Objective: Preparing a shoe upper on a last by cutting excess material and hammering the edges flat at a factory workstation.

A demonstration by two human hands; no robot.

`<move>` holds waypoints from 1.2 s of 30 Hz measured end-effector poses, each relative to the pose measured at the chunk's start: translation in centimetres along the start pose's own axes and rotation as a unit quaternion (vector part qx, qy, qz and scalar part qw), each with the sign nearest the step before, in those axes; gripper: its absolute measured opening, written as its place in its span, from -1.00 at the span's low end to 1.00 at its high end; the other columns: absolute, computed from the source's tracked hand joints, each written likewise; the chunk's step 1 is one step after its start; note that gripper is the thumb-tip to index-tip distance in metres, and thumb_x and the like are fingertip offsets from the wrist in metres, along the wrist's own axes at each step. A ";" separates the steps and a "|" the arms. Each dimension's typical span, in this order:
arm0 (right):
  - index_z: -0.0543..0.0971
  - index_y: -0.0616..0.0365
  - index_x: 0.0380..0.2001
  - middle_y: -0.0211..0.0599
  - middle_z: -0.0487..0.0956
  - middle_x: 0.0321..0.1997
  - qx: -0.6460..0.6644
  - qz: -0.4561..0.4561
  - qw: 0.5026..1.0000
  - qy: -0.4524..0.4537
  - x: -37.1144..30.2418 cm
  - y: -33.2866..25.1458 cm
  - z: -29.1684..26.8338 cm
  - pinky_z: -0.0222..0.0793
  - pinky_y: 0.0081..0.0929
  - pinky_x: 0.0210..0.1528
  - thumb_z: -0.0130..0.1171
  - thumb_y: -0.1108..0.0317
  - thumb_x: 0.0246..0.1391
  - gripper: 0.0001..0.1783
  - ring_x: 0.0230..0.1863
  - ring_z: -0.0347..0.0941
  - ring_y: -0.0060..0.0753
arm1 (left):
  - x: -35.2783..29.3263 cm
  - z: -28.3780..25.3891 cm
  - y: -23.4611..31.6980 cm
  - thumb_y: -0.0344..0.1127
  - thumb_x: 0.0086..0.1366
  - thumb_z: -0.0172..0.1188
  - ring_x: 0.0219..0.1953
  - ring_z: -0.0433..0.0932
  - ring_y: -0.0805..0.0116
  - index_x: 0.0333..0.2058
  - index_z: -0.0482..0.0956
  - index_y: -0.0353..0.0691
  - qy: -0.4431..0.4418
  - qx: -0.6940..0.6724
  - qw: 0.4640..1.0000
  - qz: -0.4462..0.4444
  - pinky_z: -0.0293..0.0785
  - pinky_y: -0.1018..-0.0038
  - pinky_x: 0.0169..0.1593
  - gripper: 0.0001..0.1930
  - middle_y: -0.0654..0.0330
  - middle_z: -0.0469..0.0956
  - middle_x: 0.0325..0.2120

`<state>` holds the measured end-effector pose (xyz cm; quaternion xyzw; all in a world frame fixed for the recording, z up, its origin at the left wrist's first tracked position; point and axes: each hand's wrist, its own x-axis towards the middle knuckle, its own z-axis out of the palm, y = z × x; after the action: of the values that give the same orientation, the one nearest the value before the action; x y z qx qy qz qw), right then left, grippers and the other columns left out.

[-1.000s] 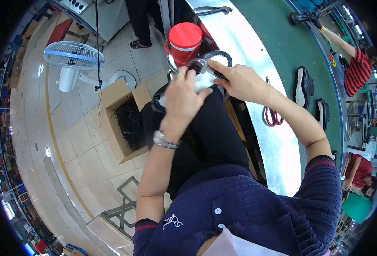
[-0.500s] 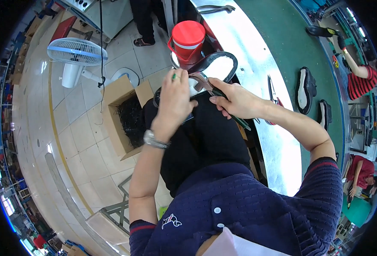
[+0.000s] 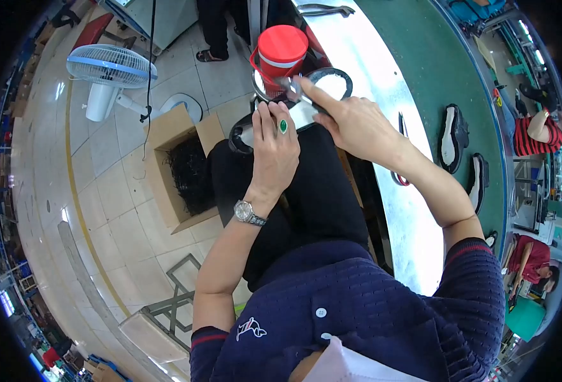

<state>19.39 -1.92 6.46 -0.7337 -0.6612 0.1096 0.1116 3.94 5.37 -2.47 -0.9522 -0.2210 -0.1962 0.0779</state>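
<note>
Head view, from the left: an open carton (image 3: 162, 188) of black scraps (image 3: 190, 175) stands beside my knee. My left hand (image 3: 273, 151) lies back-up, fingers bent over the near edge of the shoe (image 3: 303, 114); my thumb is hidden, so I cannot tell how firmly it closes. The shoe rests across my thighs, pale sole upward, its long axis slanting from lower left, by my left hand, to upper right, just beyond my right fingers. My right hand (image 3: 365, 129) is closed around a hand tool (image 3: 290, 86), its blurred metal head pointing left over the shoe's far edge; contact I cannot tell. Farther right, scissors (image 3: 402, 127) lie on the metal bench (image 3: 414, 223).
</note>
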 end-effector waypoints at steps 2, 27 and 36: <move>0.10 0.05 0.34 0.00 0.52 -0.69 0.048 0.019 0.994 0.099 -0.1 -0.7 0.3 0.43 -0.16 -0.51 0.04 0.38 0.17 -0.32 -0.59 0.53 0.06 | 0.1 0.1 0.0 -0.45 0.13 0.04 0.12 0.33 -0.25 0.04 0.36 -0.66 0.008 -0.014 1.000 0.002 0.19 0.07 0.27 -0.50 -0.27 0.36 -0.03; 0.15 0.12 0.29 0.01 0.53 -0.67 0.112 0.028 0.992 0.058 1.0 -3.8 2.2 0.44 -0.02 -0.47 0.03 0.38 0.16 -0.37 -0.57 0.53 0.14 | -1.3 -2.6 -3.3 -0.45 -0.12 0.41 0.08 0.38 -0.05 0.07 0.33 -0.44 -0.016 -0.174 0.979 -0.105 0.29 0.21 0.18 -0.28 -0.11 0.44 -0.03; 0.17 0.20 0.26 0.12 0.52 -0.61 0.130 0.058 0.989 0.033 0.0 -3.8 2.4 0.35 0.01 -0.44 0.07 0.39 0.14 -0.37 -0.54 0.49 0.20 | -1.3 -3.4 -4.7 -0.50 -0.20 0.47 0.06 0.43 -0.02 0.02 0.30 -0.27 -0.040 -0.284 0.951 -0.116 0.43 0.25 0.07 -0.26 0.00 0.48 -0.05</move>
<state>15.05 -1.45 5.35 -0.7533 -0.5938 0.1767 0.2207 -0.39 8.25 0.42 -0.9097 -0.2683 -0.2200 -0.2282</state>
